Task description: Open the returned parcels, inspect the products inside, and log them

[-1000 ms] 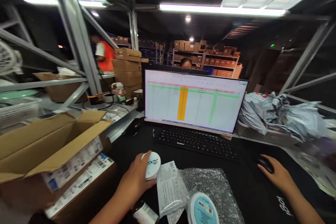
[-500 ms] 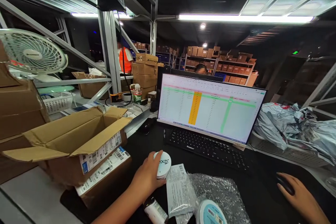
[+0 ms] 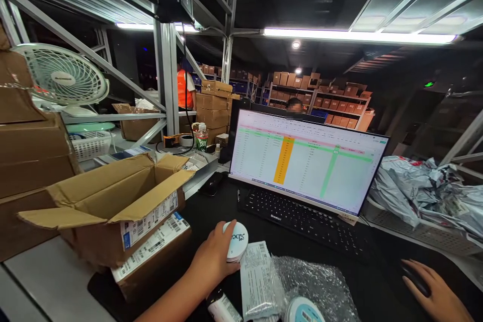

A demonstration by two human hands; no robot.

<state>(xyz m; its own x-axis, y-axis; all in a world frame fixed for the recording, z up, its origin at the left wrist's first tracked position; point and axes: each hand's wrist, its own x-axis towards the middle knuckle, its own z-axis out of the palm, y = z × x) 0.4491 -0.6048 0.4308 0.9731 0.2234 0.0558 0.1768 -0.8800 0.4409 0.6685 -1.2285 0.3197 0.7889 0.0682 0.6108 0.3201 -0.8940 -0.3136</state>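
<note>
My left hand (image 3: 213, 256) is shut around a round white container (image 3: 237, 241) with dark lettering on its lid, holding it up just above the black desk mat. Right of it lie a printed leaflet in clear plastic (image 3: 257, 279) and a sheet of bubble wrap (image 3: 313, 282). A pale blue round lid (image 3: 302, 311) shows at the bottom edge, and a white bottle (image 3: 223, 308) lies below my left wrist. My right hand (image 3: 433, 287) grips a black computer mouse (image 3: 415, 278) at the lower right.
An open cardboard box (image 3: 113, 211) with shipping labels stands left of my left hand. Ahead are a keyboard (image 3: 302, 221) and a monitor (image 3: 307, 163) showing a spreadsheet. Grey mailer bags fill a crate (image 3: 418, 226) on the right. Beyond stand metal shelving and a co-worker in an orange vest (image 3: 184, 89).
The whole view has swung, with the scene shifting right and down in the frame. My left hand still holds the container, and my right hand stays on the mouse.
</note>
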